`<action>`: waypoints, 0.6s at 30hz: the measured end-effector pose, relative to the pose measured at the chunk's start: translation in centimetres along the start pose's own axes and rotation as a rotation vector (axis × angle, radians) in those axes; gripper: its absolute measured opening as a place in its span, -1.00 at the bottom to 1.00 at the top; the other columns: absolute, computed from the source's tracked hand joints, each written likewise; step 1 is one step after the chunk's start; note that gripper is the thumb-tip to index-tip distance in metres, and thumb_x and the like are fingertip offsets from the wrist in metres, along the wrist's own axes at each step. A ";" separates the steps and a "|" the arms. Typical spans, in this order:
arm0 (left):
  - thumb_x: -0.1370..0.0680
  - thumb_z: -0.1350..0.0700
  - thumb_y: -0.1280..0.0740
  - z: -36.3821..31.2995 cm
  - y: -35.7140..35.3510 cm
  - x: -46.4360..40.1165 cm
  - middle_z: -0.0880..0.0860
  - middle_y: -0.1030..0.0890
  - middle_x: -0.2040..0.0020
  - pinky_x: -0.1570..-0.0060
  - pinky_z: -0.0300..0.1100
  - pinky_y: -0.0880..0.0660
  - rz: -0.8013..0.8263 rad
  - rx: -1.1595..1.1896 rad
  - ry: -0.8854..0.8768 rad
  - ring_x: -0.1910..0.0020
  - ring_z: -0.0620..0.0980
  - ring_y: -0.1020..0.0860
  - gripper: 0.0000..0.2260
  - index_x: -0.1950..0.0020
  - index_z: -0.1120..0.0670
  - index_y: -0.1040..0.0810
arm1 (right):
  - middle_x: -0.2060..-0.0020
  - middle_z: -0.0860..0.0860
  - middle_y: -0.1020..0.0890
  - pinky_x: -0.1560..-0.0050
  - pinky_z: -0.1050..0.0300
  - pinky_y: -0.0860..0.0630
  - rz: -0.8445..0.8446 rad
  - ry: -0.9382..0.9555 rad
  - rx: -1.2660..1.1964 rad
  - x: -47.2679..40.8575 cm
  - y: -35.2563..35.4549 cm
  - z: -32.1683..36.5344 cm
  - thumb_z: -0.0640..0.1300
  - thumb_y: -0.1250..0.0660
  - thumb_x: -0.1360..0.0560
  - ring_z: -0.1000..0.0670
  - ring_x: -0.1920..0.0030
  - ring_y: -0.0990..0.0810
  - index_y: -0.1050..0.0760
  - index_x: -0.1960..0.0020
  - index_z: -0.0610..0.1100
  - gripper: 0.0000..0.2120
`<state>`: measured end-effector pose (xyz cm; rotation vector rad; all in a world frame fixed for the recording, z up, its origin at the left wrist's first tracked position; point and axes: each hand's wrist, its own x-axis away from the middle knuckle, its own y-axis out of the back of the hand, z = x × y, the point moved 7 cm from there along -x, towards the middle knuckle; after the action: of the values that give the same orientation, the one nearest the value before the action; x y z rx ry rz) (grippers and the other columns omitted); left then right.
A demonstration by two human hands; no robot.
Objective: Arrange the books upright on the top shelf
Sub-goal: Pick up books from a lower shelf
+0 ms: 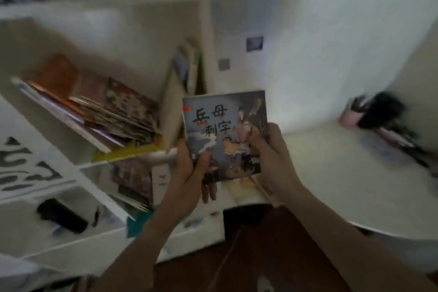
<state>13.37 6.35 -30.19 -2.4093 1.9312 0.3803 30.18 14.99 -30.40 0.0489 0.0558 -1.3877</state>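
Both hands hold a thin grey-blue picture book (220,123) with black characters on its cover, face up in front of me. My left hand (189,173) grips its lower left corner, thumb on the cover. My right hand (267,149) grips its right edge, thumb on the cover. To the left, a white shelf (147,157) carries a slumped pile of books (106,111) lying flat or slanted, and a few books (187,71) leaning upright against the compartment's right wall.
A lower compartment holds more books (135,180). A black object (61,216) lies on a white surface at the lower left. A white desk (343,173) at right carries a pink cup with dark items (369,114). Dark wood floor (248,256) lies below.
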 end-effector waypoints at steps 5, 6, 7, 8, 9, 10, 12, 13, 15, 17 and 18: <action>-0.73 0.05 -0.15 10.3 -12.2 0.6 0.10 -0.68 0.13 0.52 -0.07 -0.51 0.254 -0.111 0.226 0.50 0.13 -0.56 -0.60 -0.50 -0.26 -0.16 | -0.12 -0.12 -0.63 0.19 0.23 -0.61 -0.155 -0.309 -0.020 3.6 11.5 -12.1 -0.18 -0.22 -0.68 0.11 0.03 -0.70 -0.39 -0.28 -0.13 -0.81; -0.72 0.03 -0.17 12.0 -14.5 0.2 0.04 -0.69 0.05 0.43 -0.07 -0.57 0.283 -0.125 0.281 0.40 0.06 -0.63 -0.59 -0.53 -0.22 -0.16 | -0.11 -0.12 -0.64 0.19 0.23 -0.61 -0.189 -0.356 -0.046 3.8 13.6 -13.6 -0.19 -0.24 -0.67 0.09 0.03 -0.70 -0.40 -0.29 -0.15 -0.80; -0.71 0.00 -0.20 13.6 -16.9 -0.3 -0.04 -0.69 -0.06 0.27 -0.08 -0.63 0.302 -0.132 0.335 0.23 -0.03 -0.69 -0.60 -0.52 -0.23 -0.21 | -0.09 -0.11 -0.65 0.20 0.21 -0.61 -0.226 -0.398 -0.065 3.8 15.9 -14.8 -0.18 -0.27 -0.66 0.08 0.04 -0.71 -0.42 -0.28 -0.15 -0.79; -0.70 -0.01 -0.23 14.9 -19.4 -0.9 -0.13 -0.66 -0.16 0.10 -0.12 -0.65 0.313 -0.130 0.381 0.06 -0.12 -0.70 -0.63 -0.49 -0.26 -0.27 | -0.07 -0.10 -0.66 0.21 0.20 -0.61 -0.267 -0.428 -0.081 3.6 18.4 -15.9 -0.17 -0.29 -0.64 0.07 0.06 -0.71 -0.44 -0.27 -0.15 -0.79; -0.70 -0.01 -0.24 16.0 -21.9 -1.7 -0.17 -0.64 -0.21 0.00 -0.19 -0.63 0.317 -0.133 0.426 -0.03 -0.20 -0.67 -0.68 -0.43 -0.26 -0.35 | -0.05 -0.09 -0.67 0.23 0.21 -0.61 -0.308 -0.451 -0.087 3.2 20.8 -16.9 -0.16 -0.31 -0.64 0.07 0.07 -0.72 -0.44 -0.26 -0.15 -0.79; -0.70 0.01 -0.26 16.9 -24.6 -2.6 -0.13 -0.65 -0.20 -0.01 -0.24 -0.62 0.315 -0.121 0.464 -0.04 -0.22 -0.66 -0.74 -0.37 -0.22 -0.44 | -0.05 -0.08 -0.67 0.24 0.21 -0.60 -0.342 -0.472 -0.086 2.6 23.5 -18.0 -0.16 -0.31 -0.64 0.06 0.07 -0.72 -0.45 -0.25 -0.14 -0.79; -0.69 0.05 -0.30 19.0 -29.9 -4.7 -0.02 -0.68 -0.12 0.00 -0.19 -0.63 0.296 -0.118 0.515 0.03 -0.18 -0.66 -0.84 -0.24 -0.13 -0.57 | -0.05 -0.08 -0.67 0.23 0.18 -0.62 -0.400 -0.526 -0.060 1.0 28.9 -20.7 -0.18 -0.29 -0.65 0.00 0.02 -0.72 -0.45 -0.25 -0.13 -0.81; -0.68 0.06 -0.31 19.9 -32.6 -5.7 -0.02 -0.68 -0.11 -0.01 -0.18 -0.62 0.293 -0.133 0.531 0.03 -0.18 -0.66 -0.86 -0.20 -0.13 -0.59 | -0.06 -0.09 -0.67 0.23 0.18 -0.63 -0.428 -0.556 -0.037 0.1 31.6 -22.2 -0.20 -0.28 -0.65 -0.02 0.01 -0.71 -0.45 -0.25 -0.13 -0.82; -0.68 0.05 -0.30 22.5 -38.2 -7.3 0.01 -0.68 -0.08 0.04 -0.31 -0.55 0.331 -0.156 0.589 0.06 -0.26 -0.62 -0.85 -0.19 -0.02 -0.62 | -0.07 -0.09 -0.65 0.27 0.25 -0.60 -0.475 -0.608 0.026 -1.8 37.2 -25.3 -0.18 -0.27 -0.65 -0.01 0.00 -0.69 -0.45 -0.26 -0.13 -0.81; -0.68 0.07 -0.31 25.3 -43.5 -8.4 0.04 -0.68 -0.06 -0.02 -0.27 -0.57 0.372 -0.143 0.678 0.05 -0.22 -0.63 -0.85 -0.14 0.01 -0.68 | -0.07 -0.06 -0.62 0.32 0.32 -0.55 -0.509 -0.648 0.089 -3.5 42.4 -28.2 -0.12 -0.29 -0.65 0.02 -0.01 -0.64 -0.45 -0.28 -0.11 -0.79; -0.67 0.09 -0.32 26.8 -46.0 -8.9 0.04 -0.69 -0.06 -0.14 -0.07 -0.60 0.382 -0.124 0.731 -0.02 -0.07 -0.66 -0.83 -0.06 -0.07 -0.72 | -0.08 -0.06 -0.62 0.27 0.27 -0.57 -0.515 -0.663 0.124 -4.4 44.8 -29.7 -0.10 -0.29 -0.65 0.01 -0.03 -0.63 -0.44 -0.28 -0.09 -0.78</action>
<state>51.44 30.09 -60.27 -2.4521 2.7301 -0.4737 73.10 29.44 -59.61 -0.3449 -0.6077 -1.8569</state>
